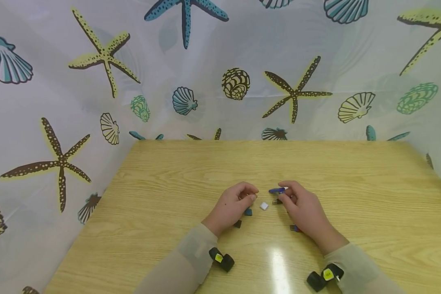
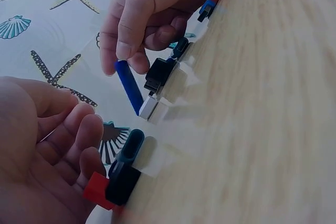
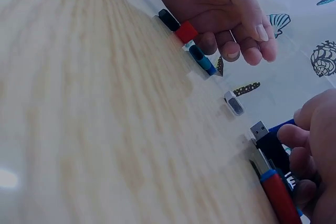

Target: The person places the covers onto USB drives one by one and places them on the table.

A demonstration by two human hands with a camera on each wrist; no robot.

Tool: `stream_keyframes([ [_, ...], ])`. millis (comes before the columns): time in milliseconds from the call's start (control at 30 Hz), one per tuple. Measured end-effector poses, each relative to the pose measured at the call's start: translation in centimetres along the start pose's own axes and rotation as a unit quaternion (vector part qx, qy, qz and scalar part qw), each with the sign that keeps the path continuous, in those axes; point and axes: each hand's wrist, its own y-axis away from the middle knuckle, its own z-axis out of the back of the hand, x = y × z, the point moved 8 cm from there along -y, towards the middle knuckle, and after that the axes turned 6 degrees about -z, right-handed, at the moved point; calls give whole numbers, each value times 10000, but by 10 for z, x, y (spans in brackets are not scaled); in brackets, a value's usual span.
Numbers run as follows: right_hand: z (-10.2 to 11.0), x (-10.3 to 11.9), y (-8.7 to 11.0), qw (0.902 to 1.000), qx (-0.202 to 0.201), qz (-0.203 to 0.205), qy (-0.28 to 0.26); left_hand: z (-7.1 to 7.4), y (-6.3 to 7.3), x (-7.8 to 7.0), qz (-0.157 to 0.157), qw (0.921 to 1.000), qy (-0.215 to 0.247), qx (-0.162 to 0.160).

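Note:
My right hand (image 1: 306, 207) pinches one end of a slim blue stick (image 2: 129, 88) between thumb and fingertip; its exact kind is unclear. Just below those fingers lies a black USB stick (image 3: 272, 146) with its metal plug bare. A small white piece (image 1: 264, 206) rests on the table between the hands. To its left, my left hand (image 1: 232, 207) has loosely curled fingers and nothing visible in them. Beside that hand are a teal piece (image 2: 132, 144), a black piece (image 3: 168, 20) and a red piece (image 3: 186, 32). A red and blue USB stick (image 3: 279, 195) lies under the right palm.
The wooden table (image 1: 169, 175) carries these small pieces in a loose cluster near its middle. Behind and at the sides hangs a white cloth (image 1: 206, 53) printed with starfish and shells. Each sleeve bears a black wrist camera (image 1: 221, 259).

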Motion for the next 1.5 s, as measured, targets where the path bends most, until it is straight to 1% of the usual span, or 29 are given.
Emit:
stream_keyframes([
  [167,1,0,-1,9999,-123,93,55,1,0,0,25,10000,-77,-50],
  [333,0,-2,-1,9998,-178,61,104,1,0,-2,76,9996,-269,-78],
  [467,1,-1,-1,9997,-202,57,107,2,1,-4,100,9983,-571,-114],
  [633,2,-1,0,9997,-224,1,111,4,0,-5,204,9943,-1038,-137],
  [767,3,-2,1,9997,-215,-1,113,5,-1,-2,207,9879,-1537,-59],
  [900,4,-1,1,9997,-228,56,94,6,-1,-2,149,9777,-2092,-72],
  [1033,4,-1,1,9996,-256,94,89,8,-1,-2,316,9678,-2497,-88],
  [1133,4,-2,1,9996,-252,100,77,8,1,-2,497,9604,-2742,-11],
  [1233,3,-3,1,9997,-238,95,45,8,1,-2,599,9540,-2937,87],
  [1300,3,-4,1,9997,-231,97,24,7,1,-2,576,9513,-3025,142],
  [1367,3,-4,1,9997,-218,85,-1,6,1,-2,551,9505,-3054,185],
  [1500,5,-3,1,9998,-202,42,-75,5,1,-2,475,9516,-3024,265],
])
